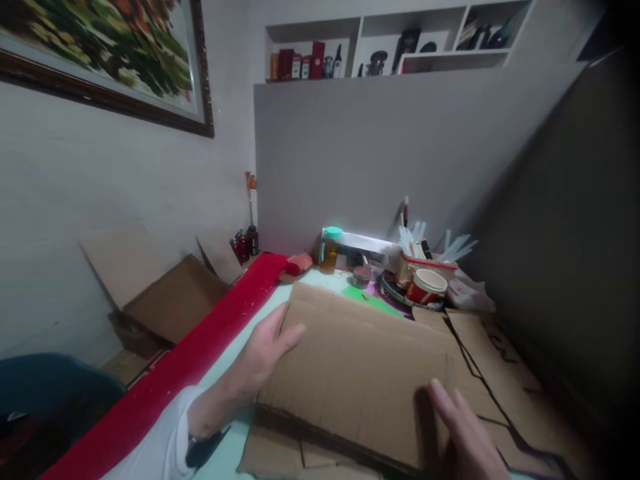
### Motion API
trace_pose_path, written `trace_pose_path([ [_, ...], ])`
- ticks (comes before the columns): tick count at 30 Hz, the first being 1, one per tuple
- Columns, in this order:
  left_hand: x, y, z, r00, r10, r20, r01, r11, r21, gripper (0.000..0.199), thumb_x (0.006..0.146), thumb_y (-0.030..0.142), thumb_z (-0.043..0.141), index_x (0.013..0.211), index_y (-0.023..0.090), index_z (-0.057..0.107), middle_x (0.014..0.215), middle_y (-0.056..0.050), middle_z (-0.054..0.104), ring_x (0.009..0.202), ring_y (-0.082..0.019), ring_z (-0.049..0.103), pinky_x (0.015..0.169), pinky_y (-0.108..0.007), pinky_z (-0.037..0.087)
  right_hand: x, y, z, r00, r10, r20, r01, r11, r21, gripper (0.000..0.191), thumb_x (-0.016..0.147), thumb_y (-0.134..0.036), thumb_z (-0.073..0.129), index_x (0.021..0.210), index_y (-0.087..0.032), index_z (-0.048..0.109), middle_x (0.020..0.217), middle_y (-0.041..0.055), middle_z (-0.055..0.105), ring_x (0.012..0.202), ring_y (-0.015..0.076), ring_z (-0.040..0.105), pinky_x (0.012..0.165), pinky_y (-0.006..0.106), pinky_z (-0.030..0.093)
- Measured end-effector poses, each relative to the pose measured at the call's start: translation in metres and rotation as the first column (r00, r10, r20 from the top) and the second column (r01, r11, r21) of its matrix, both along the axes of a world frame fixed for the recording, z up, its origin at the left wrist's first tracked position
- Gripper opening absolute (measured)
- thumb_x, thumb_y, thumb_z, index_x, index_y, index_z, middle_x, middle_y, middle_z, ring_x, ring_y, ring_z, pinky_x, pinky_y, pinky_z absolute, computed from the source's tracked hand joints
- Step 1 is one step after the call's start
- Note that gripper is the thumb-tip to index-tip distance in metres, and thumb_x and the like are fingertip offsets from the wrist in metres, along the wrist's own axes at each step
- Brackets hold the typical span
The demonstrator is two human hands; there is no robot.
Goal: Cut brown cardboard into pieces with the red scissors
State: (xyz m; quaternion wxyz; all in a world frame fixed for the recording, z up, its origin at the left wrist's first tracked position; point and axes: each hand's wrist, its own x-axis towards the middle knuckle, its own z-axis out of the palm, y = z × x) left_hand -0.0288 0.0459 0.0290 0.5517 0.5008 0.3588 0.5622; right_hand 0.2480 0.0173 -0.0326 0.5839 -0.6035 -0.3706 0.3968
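Note:
A rectangular piece of brown cardboard (355, 373) is held tilted in front of me, its near edge raised over other cardboard. At its left edge, my left hand (270, 343) is closed on it, thumb on top and the other fingers largely hidden. My right hand (463, 427) is at the right edge, with its thumb against the cardboard; the fingers there are partly hidden and slightly blurred. Underneath lie more cut cardboard pieces (280, 452). To the right are cardboard pieces with black lines drawn on them (515, 393).
Behind the cardboard stand a green-lidded jar (329, 252), a small round container (361, 277), a paper tub (427, 287) and a basket (400, 270) with pale sticks. Red cloth (200, 347) runs along the table's left side. An open carton (177, 300) and a blue bin (55, 377) are farther left.

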Motion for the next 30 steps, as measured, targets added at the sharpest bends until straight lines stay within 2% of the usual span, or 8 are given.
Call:
trace_pose_path([
  [2, 0.002, 0.001, -0.002, 0.998, 0.051, -0.045, -0.053, 0.998, -0.032, 0.046, 0.091, 0.038, 0.067, 0.135, 0.027, 0.061, 0.130, -0.006, 0.071, 0.113, -0.025, 0.067, 0.088, -0.030, 0.054, -0.004, -0.001, 0.005, 0.997, 0.009, -0.076, -0.013, 0.998, -0.057, 0.055, 0.069, -0.056, 0.080, 0.116, -0.028, 0.070, 0.139, 0.0072, 0.066, 0.134, 0.0376, 0.054, 0.099, 0.045, 0.055],
  [3, 0.002, 0.002, -0.004, 0.996, 0.064, -0.057, -0.067, 0.996, -0.057, 0.047, 0.091, 0.040, 0.067, 0.135, 0.026, 0.061, 0.129, -0.006, 0.072, 0.111, -0.026, 0.068, 0.086, -0.031, 0.054, -0.006, 0.000, 0.009, 0.984, 0.068, -0.167, -0.082, 0.993, -0.080, 0.055, 0.074, -0.055, 0.077, 0.121, -0.027, 0.068, 0.131, 0.0077, 0.071, 0.126, 0.0367, 0.062, 0.093, 0.045, 0.058],
  [5, 0.003, 0.006, -0.007, 0.997, 0.059, -0.054, -0.065, 0.991, -0.115, 0.051, 0.090, 0.044, 0.066, 0.137, 0.025, 0.059, 0.127, -0.008, 0.073, 0.111, -0.029, 0.069, 0.083, -0.033, 0.056, -0.011, 0.002, 0.019, 0.920, 0.216, -0.328, -0.239, 0.971, -0.031, 0.058, 0.079, -0.052, 0.076, 0.129, -0.025, 0.063, 0.126, 0.0076, 0.074, 0.119, 0.0338, 0.066, 0.092, 0.042, 0.058],
  [8, 0.003, 0.009, -0.009, 0.996, 0.052, -0.069, -0.063, 0.985, -0.160, 0.053, 0.089, 0.047, 0.066, 0.137, 0.024, 0.060, 0.126, -0.009, 0.074, 0.114, -0.031, 0.067, 0.084, -0.034, 0.056, -0.015, 0.003, 0.031, 0.883, 0.300, -0.361, -0.317, 0.948, 0.012, 0.055, 0.083, -0.049, 0.075, 0.130, -0.024, 0.062, 0.126, 0.0066, 0.074, 0.118, 0.0302, 0.067, 0.094, 0.038, 0.055],
  [13, 0.003, 0.000, -0.005, 0.999, -0.018, 0.049, 0.030, 0.964, -0.265, 0.051, 0.091, 0.039, 0.065, 0.140, 0.028, 0.056, 0.133, -0.006, 0.070, 0.113, -0.028, 0.068, 0.071, -0.028, 0.057, -0.014, 0.000, 0.035, 0.909, 0.275, -0.314, -0.276, 0.960, 0.043, 0.050, 0.087, -0.048, 0.071, 0.130, -0.024, 0.064, 0.127, 0.0055, 0.074, 0.121, 0.0292, 0.065, 0.100, 0.038, 0.051],
  [18, 0.007, -0.001, -0.004, 0.994, -0.111, -0.020, 0.102, 0.964, -0.246, 0.052, 0.092, 0.029, 0.064, 0.142, 0.031, 0.053, 0.141, -0.003, 0.064, 0.124, -0.026, 0.062, 0.081, -0.026, 0.058, -0.012, 0.003, 0.034, 0.899, 0.229, -0.373, -0.214, 0.973, 0.082, 0.056, 0.085, -0.046, 0.072, 0.133, -0.019, 0.061, 0.131, 0.0090, 0.071, 0.123, 0.0318, 0.063, 0.104, 0.042, 0.047],
  [21, 0.009, 0.002, -0.005, 0.994, -0.097, -0.043, 0.085, 0.970, -0.227, 0.054, 0.091, 0.029, 0.066, 0.143, 0.028, 0.052, 0.142, -0.005, 0.063, 0.127, -0.027, 0.060, 0.084, -0.028, 0.059, -0.012, 0.004, 0.033, 0.901, 0.233, -0.366, -0.210, 0.972, 0.100, 0.054, 0.086, -0.046, 0.071, 0.133, -0.020, 0.061, 0.136, 0.0079, 0.068, 0.128, 0.0308, 0.059, 0.108, 0.041, 0.045],
  [30, 0.011, 0.003, -0.006, 1.000, -0.008, 0.004, 0.009, 0.968, -0.250, 0.056, 0.086, 0.030, 0.072, 0.139, 0.023, 0.056, 0.135, -0.008, 0.068, 0.118, -0.030, 0.066, 0.076, -0.027, 0.062, -0.013, 0.002, 0.029, 0.907, 0.252, -0.337, -0.214, 0.966, 0.146, 0.050, 0.091, -0.046, 0.067, 0.136, -0.026, 0.058, 0.140, 0.0041, 0.065, 0.135, 0.0272, 0.053, 0.114, 0.039, 0.038],
])
